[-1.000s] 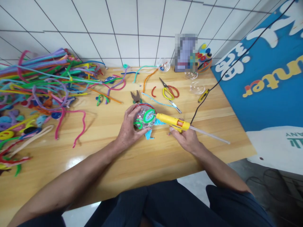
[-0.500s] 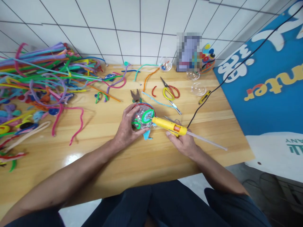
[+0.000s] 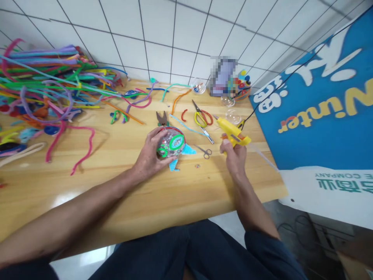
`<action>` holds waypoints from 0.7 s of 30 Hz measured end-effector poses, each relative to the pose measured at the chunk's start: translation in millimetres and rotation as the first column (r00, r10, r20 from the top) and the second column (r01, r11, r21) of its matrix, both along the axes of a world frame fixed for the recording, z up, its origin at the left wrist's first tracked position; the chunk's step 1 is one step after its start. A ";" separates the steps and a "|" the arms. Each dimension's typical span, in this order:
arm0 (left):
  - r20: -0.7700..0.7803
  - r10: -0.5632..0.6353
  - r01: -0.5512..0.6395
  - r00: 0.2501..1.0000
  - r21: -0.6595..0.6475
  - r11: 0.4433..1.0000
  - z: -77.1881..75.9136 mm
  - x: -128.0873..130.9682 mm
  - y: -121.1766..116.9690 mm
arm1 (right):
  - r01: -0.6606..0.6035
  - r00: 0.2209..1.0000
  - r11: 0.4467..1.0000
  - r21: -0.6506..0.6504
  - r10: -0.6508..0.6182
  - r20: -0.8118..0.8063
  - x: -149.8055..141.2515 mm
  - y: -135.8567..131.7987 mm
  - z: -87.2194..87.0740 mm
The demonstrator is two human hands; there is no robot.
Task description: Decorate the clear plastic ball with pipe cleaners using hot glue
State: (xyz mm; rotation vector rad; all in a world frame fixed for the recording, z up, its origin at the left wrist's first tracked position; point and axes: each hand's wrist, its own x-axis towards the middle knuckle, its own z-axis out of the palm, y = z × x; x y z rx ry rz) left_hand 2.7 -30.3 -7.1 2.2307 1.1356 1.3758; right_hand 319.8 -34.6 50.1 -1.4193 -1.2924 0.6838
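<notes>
My left hand (image 3: 150,153) is wrapped round a clear plastic ball (image 3: 170,144) decorated with green and red pipe-cleaner rings and blue fins, resting on the wooden table (image 3: 122,194). My right hand (image 3: 234,154) grips a yellow glue gun (image 3: 231,132), lifted off to the right of the ball with its nozzle pointing up and left. A clear glue stick (image 3: 264,157) pokes out of the gun's back. Small silver scissors (image 3: 204,151) lie between the ball and my right hand.
A big heap of coloured pipe cleaners (image 3: 43,89) covers the table's left. Yellow-and-red scissors (image 3: 201,115), brown pliers (image 3: 161,118) and clear plastic half-spheres (image 3: 233,115) lie behind the ball. A blue banner (image 3: 320,105) stands at the right. The gun's black cord (image 3: 262,103) runs up right.
My right hand has pulled the glue gun away from the ball, up and to the right. The small scissors it covered now show. My left hand keeps hold of the ball.
</notes>
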 end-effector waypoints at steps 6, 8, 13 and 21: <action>0.014 -0.004 0.004 1.000 -0.002 1.000 -1.3 -0.8 2.7 | 0.219 0.908 0.975 -0.031 -0.192 0.373 45.4 49.2 -13.4; 0.032 0.001 -0.001 0.999 -0.002 1.000 -2.2 -0.5 3.4 | 0.291 0.855 0.950 -0.117 -0.203 0.477 49.9 62.6 -24.0; 0.056 -0.021 0.019 0.998 0.031 0.999 -3.4 2.0 5.7 | 0.363 0.812 0.916 -0.170 -0.221 0.540 46.2 74.8 -29.1; 0.089 -0.026 0.028 0.996 -0.021 0.999 -6.3 12.7 7.3 | 0.415 0.701 0.893 -0.173 -0.193 0.687 21.5 -15.3 28.9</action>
